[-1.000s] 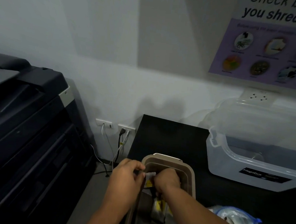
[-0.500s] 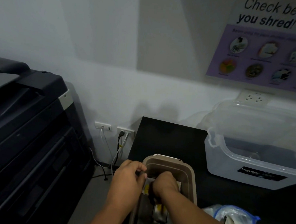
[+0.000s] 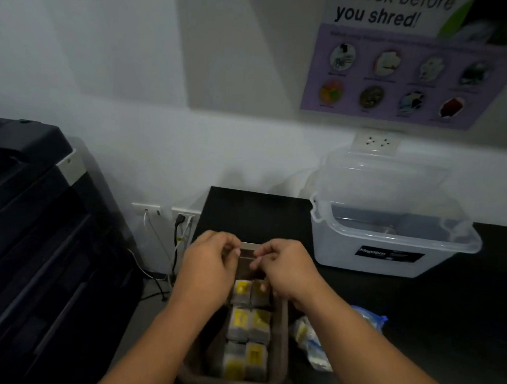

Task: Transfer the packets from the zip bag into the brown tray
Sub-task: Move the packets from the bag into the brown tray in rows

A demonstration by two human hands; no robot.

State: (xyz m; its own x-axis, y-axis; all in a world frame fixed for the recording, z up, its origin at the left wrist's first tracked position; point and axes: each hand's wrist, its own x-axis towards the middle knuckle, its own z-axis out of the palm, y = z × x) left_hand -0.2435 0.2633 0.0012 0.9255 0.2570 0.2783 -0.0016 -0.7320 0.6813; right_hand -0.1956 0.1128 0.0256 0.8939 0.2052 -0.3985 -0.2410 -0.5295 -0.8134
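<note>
The brown tray stands on the black counter at its left end, straight in front of me. Several grey packets with yellow labels lie in it in two columns. My left hand and my right hand hover side by side over the tray's far end, fingers curled toward each other. Their undersides are hidden, and I see no packet between the fingertips. The clear zip bag with a blue strip lies right of the tray, partly behind my right forearm, with packets inside.
A clear plastic storage box with its lid leaning on the wall stands at the back right of the counter. A large black copier fills the left. Wall sockets with cables sit between copier and counter.
The view has tilted down, showing more of the tray. The packet held between both hands is no longer seen there; the hands now sit nearer the tray's far rim.
</note>
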